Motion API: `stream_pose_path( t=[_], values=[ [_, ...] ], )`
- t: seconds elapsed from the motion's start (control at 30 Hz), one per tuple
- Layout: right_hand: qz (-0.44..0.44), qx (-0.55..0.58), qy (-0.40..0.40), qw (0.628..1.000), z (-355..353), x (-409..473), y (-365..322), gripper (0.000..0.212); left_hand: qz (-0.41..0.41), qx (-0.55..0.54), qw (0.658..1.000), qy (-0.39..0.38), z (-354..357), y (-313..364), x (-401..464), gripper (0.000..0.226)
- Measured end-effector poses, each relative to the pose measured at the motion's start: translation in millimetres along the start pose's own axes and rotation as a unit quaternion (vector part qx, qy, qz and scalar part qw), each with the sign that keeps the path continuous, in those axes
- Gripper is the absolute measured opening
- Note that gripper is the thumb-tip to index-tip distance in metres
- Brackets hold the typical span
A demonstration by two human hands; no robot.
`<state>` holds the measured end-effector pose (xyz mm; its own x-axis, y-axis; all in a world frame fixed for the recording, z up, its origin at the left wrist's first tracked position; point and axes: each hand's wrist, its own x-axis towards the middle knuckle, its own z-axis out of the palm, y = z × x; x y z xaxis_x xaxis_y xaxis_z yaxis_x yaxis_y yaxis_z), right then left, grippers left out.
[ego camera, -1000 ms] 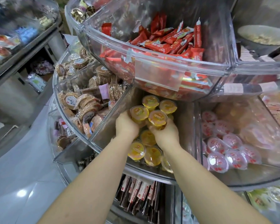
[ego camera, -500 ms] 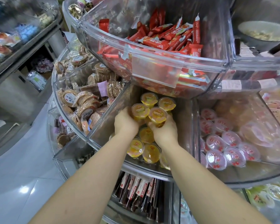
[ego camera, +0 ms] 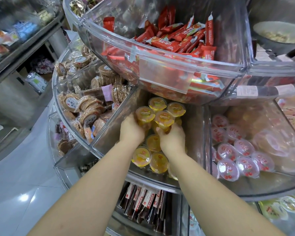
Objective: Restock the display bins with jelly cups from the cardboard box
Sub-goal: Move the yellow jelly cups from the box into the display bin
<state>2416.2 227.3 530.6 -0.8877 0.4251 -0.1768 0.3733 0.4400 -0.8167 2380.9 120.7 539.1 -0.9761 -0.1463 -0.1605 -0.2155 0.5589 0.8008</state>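
Observation:
Both my hands reach into a clear wedge-shaped display bin (ego camera: 109, 133) on the middle tier. My left hand (ego camera: 131, 128) and my right hand (ego camera: 172, 138) together grip a cluster of yellow jelly cups (ego camera: 160, 114) held upright above the bin's floor. More yellow jelly cups (ego camera: 141, 156) lie in the bin below my wrists, near its front rim. The cardboard box is out of view.
A bin of red-and-white jelly cups (ego camera: 237, 160) adjoins on the right, and a bin of wrapped round cakes (ego camera: 87, 106) on the left. The upper tier with red snack bars (ego camera: 177, 40) overhangs close above my hands. Dark packets (ego camera: 143, 203) fill the lower tier.
My hands and the cup cluster have pushed slightly deeper into the bin; the camera has drifted a little.

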Motion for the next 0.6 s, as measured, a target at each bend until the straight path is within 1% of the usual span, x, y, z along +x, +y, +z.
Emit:
stream_pose_path(
  t=[0.13,0.2,0.27,0.33,0.37,0.4,0.43,0.47,0.5,0.53,0.6],
  values=[
    [0.004,0.006,-0.011,1.000,-1,0,1,0.020,-0.007,-0.007,1.000,-0.011,-2,-1,0,0.041],
    [0.001,-0.008,-0.021,1.000,-4,-1,1,0.023,-0.016,-0.001,1.000,-0.015,-5,1,-2,0.034],
    [-0.006,-0.017,-0.027,0.999,-8,-2,0,0.030,-0.016,0.032,0.999,-0.038,-10,5,-6,0.024],
    [0.022,0.029,-0.026,0.999,-16,-8,-3,0.038,0.007,0.064,0.995,-0.080,-20,9,-12,0.018],
    [0.045,0.073,-0.026,0.996,-21,-14,-7,0.042,0.023,0.056,0.994,-0.091,-26,11,-16,0.019],
    [0.069,0.123,-0.029,0.990,-26,-21,-12,0.047,0.037,0.030,0.994,-0.097,-34,12,-22,0.027],
    [0.083,0.171,-0.035,0.981,-28,-31,-18,0.049,0.043,-0.015,0.994,-0.098,-43,11,-30,0.040],
    [0.078,0.201,-0.040,0.976,-29,-43,-25,0.049,0.045,-0.075,0.992,-0.094,-54,8,-42,0.052],
    [0.049,0.208,-0.044,0.976,-28,-55,-32,0.045,0.055,-0.141,0.985,-0.086,-67,3,-56,0.056],
    [-0.001,0.204,-0.055,0.977,-24,-70,-40,0.039,0.079,-0.194,0.976,-0.066,-80,-6,-72,0.051],
    [-0.122,0.205,-0.117,0.964,-13,-106,-55,0.025,0.123,-0.239,0.963,0.009,-108,-33,-107,0.037]
  ],
)
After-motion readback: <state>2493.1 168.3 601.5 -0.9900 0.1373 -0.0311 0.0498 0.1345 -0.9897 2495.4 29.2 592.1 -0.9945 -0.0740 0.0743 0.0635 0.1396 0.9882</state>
